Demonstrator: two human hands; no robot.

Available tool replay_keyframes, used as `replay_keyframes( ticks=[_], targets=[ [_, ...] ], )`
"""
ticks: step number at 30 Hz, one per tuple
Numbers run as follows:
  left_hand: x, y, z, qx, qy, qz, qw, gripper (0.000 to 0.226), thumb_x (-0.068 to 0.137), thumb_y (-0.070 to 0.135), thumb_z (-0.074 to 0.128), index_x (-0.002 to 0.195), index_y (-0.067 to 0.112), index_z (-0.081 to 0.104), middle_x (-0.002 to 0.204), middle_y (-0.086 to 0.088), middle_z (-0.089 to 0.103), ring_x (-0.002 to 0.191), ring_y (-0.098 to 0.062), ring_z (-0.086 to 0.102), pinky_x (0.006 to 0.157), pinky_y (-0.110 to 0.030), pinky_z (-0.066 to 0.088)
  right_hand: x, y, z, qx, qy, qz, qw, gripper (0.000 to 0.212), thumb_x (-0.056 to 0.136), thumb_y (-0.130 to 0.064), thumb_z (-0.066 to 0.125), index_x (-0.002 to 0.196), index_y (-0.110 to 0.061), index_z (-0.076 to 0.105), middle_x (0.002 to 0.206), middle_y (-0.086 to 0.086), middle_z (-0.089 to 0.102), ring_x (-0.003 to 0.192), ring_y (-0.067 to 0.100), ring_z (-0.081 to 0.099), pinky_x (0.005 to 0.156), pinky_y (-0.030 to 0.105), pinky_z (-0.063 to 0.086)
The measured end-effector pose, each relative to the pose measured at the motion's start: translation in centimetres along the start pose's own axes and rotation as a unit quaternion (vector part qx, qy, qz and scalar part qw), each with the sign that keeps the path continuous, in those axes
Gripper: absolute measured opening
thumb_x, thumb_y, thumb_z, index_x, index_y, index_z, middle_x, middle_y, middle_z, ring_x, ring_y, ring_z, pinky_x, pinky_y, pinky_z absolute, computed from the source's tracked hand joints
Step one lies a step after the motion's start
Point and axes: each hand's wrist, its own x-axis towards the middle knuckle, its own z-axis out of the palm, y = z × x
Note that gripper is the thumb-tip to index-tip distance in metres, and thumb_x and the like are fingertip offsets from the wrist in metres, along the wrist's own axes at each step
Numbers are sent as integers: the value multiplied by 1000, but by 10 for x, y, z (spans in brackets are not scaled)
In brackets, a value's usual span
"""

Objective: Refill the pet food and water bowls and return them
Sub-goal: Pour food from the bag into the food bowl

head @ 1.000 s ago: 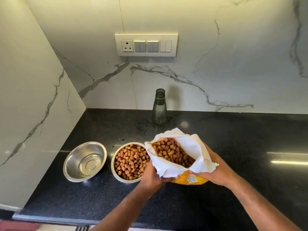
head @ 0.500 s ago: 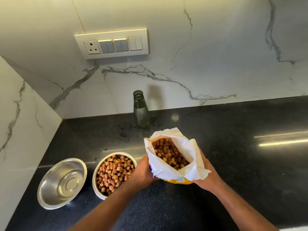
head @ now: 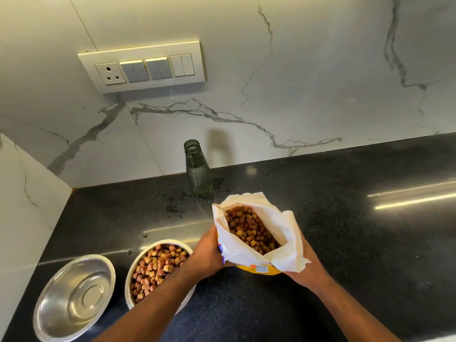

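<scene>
Left grip [head: 206, 253], right grip [head: 304, 261] clasp upright kibble bag [head: 283, 233].

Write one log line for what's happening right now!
both hands hold kibble bag upright | food bowl full | other bowl empty

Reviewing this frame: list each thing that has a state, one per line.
Food bag: open at the top, upright, kibble inside, held on both sides.
Food bowl: full of kibble.
Second bowl: no food in it.
Glass bottle: uncapped, upright.
Left hand: grips bag.
Right hand: grips bag.
</scene>
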Motion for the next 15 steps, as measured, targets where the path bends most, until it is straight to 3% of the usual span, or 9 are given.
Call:
replay_keyframes(
  ticks=[2, 5, 8, 12, 15],
  targets=[
    [0, -1, 0, 0, -3, -1, 1000, 96, 65, 56, 84, 146, 29, 39, 130, 25, 53, 117, 9, 53, 101, -15, 44, -2, 3, 1, 7, -2, 4, 1000, 94, 54, -82, 80, 131, -43, 42, 132, -15, 57, 124, 8, 58, 111, 43, 49],
    [-1, -4, -1, -5, -10, 3, 1000, 106, 59, 67, 82, 147, 30, 37, 132, 25, 52, 118, 13, 51, 100, -11, 44, -4, 7, 2, 17, 3, 2, 1000, 105, 44, -90, 76, 133, -47, 41, 135, -16, 56, 127, 9, 57, 110, 40, 48],
    [-4, -3, -3, -13, -14, 12, 1000, 115, 54, 80, 77, 149, 30, 36, 134, 26, 52, 119, 16, 51, 98, -7, 43, -9, 2, 3, 21, 11, -1, 1000, 104, 47, -86, 80, 134, -48, 39, 136, -19, 54, 125, 1, 57, 109, 36, 48],
    [-10, 3, -7, -3, -12, 32, 999, 101, 66, 51, 88, 146, 37, 29, 134, 34, 44, 119, 18, 48, 89, 2, 39, -16, -16, 6, 0, 33, -23, 999, 108, 54, -76, 84, 141, -45, 28, 140, -23, 46, 126, -17, 48, 89, 10, 51],
    [-16, 2, -14, -4, -6, 26, 1000, 102, 67, 33, 94, 139, 47, 24, 129, 36, 43, 115, 15, 48, 86, 1, 42, -20, -23, 6, -15, 49, -26, 998, 118, 58, -59, 90, 146, -58, 12, 146, -29, 39, 130, -15, 45, 91, 12, 52]
  ],
)
